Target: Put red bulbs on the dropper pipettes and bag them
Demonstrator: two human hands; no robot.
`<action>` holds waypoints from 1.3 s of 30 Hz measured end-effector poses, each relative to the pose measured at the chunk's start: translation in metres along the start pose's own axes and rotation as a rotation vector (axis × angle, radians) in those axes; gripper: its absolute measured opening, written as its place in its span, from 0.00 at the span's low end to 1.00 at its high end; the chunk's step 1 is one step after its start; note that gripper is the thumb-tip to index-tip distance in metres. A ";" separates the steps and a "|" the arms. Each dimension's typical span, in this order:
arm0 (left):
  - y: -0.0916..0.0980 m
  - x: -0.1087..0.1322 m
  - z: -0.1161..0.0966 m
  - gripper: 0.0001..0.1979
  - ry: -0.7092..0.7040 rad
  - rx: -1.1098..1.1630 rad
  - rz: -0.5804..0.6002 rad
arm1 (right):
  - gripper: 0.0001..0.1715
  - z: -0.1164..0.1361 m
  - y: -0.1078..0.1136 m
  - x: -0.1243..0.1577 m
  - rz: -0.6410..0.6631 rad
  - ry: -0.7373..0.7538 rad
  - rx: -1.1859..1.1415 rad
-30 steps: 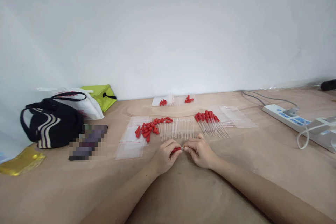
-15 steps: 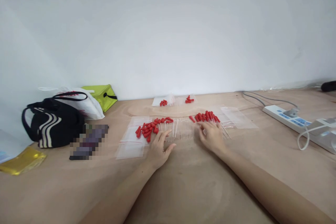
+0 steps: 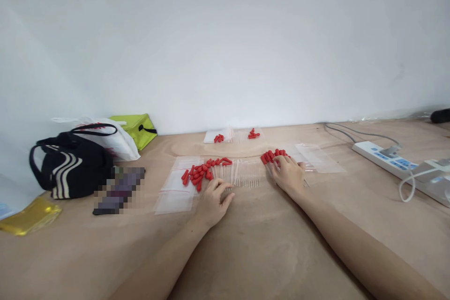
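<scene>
My left hand (image 3: 213, 202) lies low over the table, fingers bent loosely and thumb apart, its fingertips by the near ends of a row of clear pipette tubes (image 3: 246, 174). A pile of loose red rubber bulbs (image 3: 200, 173) is just beyond it, partly on a clear zip bag (image 3: 176, 197). My right hand (image 3: 288, 174) is curled over a row of red-bulbed droppers (image 3: 274, 154), its fingers closed around a dropper at the left end. That hand hides most of the glass-like tubes of these droppers.
Two small bags with red bulbs (image 3: 218, 138) lie near the wall. More flat clear bags (image 3: 318, 158) are at the right. A white power strip (image 3: 386, 159) with cables stands far right. At left are a black bag (image 3: 77, 164), a green bag (image 3: 135, 129) and a blurred phone-like object (image 3: 121, 190).
My right hand has moved slightly right, bringing a separate red-bulbed dropper up against the others in the row. My left hand has barely shifted.
</scene>
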State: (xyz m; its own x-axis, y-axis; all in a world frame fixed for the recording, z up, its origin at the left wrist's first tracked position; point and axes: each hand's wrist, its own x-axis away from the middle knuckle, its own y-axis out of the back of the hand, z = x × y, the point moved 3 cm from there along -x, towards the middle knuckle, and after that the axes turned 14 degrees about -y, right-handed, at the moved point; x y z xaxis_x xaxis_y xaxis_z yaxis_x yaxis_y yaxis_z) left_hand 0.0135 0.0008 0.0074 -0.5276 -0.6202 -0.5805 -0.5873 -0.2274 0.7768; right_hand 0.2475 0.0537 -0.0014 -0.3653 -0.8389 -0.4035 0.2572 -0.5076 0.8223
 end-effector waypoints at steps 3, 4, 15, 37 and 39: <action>0.002 0.000 0.003 0.05 0.033 -0.096 -0.082 | 0.13 0.015 0.001 0.009 0.045 0.081 -0.021; 0.004 0.000 0.005 0.05 0.050 -0.138 -0.119 | 0.13 0.021 0.001 0.011 0.072 0.089 -0.016; 0.030 0.003 0.033 0.07 0.401 -0.511 -0.225 | 0.17 0.047 -0.009 0.008 0.268 -0.061 0.159; -0.016 -0.099 0.087 0.08 -0.029 -0.284 0.426 | 0.13 0.011 0.014 0.038 0.064 0.257 -0.194; -0.019 -0.101 0.090 0.07 -0.030 -0.268 0.442 | 0.14 0.008 0.017 0.042 0.051 0.280 -0.202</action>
State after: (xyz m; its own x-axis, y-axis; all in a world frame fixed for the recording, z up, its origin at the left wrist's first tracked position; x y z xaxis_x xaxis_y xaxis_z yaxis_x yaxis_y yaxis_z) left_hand 0.0226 0.1352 0.0298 -0.7095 -0.6794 -0.1869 -0.1286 -0.1359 0.9823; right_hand 0.2293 0.0114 -0.0018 -0.0947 -0.8714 -0.4813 0.4511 -0.4685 0.7596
